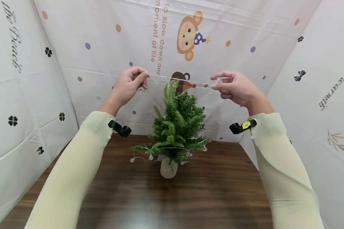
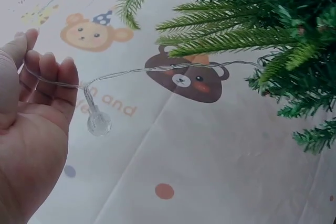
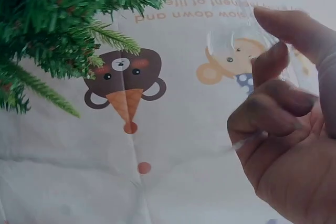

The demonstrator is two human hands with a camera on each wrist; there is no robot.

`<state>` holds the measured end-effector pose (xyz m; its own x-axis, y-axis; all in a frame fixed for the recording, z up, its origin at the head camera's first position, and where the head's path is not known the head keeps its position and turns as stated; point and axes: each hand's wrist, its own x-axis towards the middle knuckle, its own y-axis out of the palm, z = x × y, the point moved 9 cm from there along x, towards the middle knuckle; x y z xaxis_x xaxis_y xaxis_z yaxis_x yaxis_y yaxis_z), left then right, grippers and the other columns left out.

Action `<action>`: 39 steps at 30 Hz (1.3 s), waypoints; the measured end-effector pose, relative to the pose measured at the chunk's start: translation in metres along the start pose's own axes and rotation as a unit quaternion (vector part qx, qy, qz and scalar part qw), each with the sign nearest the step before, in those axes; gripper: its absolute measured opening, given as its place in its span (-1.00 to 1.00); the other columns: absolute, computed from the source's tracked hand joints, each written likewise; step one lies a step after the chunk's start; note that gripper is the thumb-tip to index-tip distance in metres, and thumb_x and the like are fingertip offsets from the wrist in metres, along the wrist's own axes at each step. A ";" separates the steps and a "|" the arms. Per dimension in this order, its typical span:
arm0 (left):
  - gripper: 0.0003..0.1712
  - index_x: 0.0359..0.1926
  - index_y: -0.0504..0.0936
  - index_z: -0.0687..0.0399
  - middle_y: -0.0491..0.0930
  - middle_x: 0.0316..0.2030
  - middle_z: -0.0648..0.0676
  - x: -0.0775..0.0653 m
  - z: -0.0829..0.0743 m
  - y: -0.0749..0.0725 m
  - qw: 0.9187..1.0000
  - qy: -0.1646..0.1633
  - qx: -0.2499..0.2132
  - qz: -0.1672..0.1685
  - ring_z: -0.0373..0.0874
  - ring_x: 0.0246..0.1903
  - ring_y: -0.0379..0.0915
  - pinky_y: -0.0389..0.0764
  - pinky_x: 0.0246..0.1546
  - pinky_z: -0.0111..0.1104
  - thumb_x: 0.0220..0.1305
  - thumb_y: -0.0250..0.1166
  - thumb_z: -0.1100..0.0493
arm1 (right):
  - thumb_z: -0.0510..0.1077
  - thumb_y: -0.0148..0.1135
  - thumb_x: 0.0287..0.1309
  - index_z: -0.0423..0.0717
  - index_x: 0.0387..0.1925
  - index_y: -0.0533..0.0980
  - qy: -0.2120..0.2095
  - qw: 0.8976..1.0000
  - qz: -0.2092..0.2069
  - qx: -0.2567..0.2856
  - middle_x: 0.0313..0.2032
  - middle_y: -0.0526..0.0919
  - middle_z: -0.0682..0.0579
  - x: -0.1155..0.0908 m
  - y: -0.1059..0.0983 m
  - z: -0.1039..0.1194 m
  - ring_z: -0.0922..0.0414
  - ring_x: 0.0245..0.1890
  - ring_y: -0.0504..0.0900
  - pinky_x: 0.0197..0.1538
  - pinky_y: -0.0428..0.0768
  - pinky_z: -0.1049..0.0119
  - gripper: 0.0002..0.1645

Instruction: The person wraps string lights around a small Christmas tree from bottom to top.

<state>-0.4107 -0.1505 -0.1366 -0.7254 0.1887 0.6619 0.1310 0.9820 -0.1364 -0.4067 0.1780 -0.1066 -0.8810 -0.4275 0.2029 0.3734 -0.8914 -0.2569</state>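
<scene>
A small green artificial Christmas tree stands upright on a pale round base. My left hand pinches a clear string of fairy lights between thumb and index finger. From there the wire stretches across the treetop to my right hand, which holds it with curled fingers. A clear round bulb dangles from the wire beside my left fingers, and the strand runs on toward the branches in the left wrist view. More of the lights circle the lower branches, with a bulb hanging at the front left.
Under the tree is a dark brown wooden table. White printed cloth with cartoon animals and dots rises behind it and along both sides. Another bulb hangs out past the lower left branches.
</scene>
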 end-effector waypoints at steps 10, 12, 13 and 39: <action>-0.80 -0.27 0.61 0.23 0.55 -0.42 0.05 -0.035 -0.003 -0.007 0.992 0.053 -0.117 0.006 -0.15 -0.37 0.55 0.66 -0.20 -0.44 0.54 0.13 0.27 | -0.06 0.38 0.33 -0.16 -0.32 0.72 -0.116 0.967 -0.084 -0.210 -0.67 0.40 0.14 -0.042 0.001 0.020 0.16 -0.61 0.32 -0.51 0.31 0.32 -0.77; -0.80 -0.27 0.58 0.24 0.54 -0.40 0.06 -0.040 -0.007 -0.006 0.985 0.066 -0.160 0.013 -0.12 -0.35 0.54 0.66 -0.15 -0.40 0.55 0.10 0.29 | -0.18 0.29 0.39 -0.24 -0.30 0.68 -0.167 0.976 -0.065 -0.122 -0.65 0.38 0.10 -0.047 0.011 0.024 0.14 -0.62 0.27 -0.52 0.26 0.32 -0.81; -0.81 -0.27 0.56 0.24 0.53 -0.39 0.07 -0.042 -0.009 -0.005 0.981 0.072 -0.181 0.016 -0.11 -0.34 0.53 0.66 -0.13 -0.37 0.55 0.10 0.29 | -0.23 0.24 0.41 -0.26 -0.28 0.68 -0.187 0.978 -0.054 -0.079 -0.64 0.37 0.08 -0.049 0.016 0.026 0.13 -0.62 0.25 -0.51 0.24 0.31 -0.82; -0.72 -0.29 0.65 0.21 0.46 -0.42 0.02 -0.148 -0.034 0.029 0.969 0.199 -0.037 0.142 -0.20 -0.43 0.29 0.34 -0.48 -0.35 0.30 0.16 0.61 | -0.69 -0.21 0.28 -0.41 -0.40 0.50 -0.312 0.939 0.116 0.090 -0.58 0.19 -0.04 -0.131 0.060 -0.020 0.05 -0.58 0.16 -0.54 0.08 0.24 -0.62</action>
<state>-0.2771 -0.1499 -0.2133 -0.3372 0.4270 0.8390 0.3463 0.8850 -0.3113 -0.2745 0.1837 -0.1677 -0.4492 -0.5691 0.6888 0.6269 -0.7500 -0.2109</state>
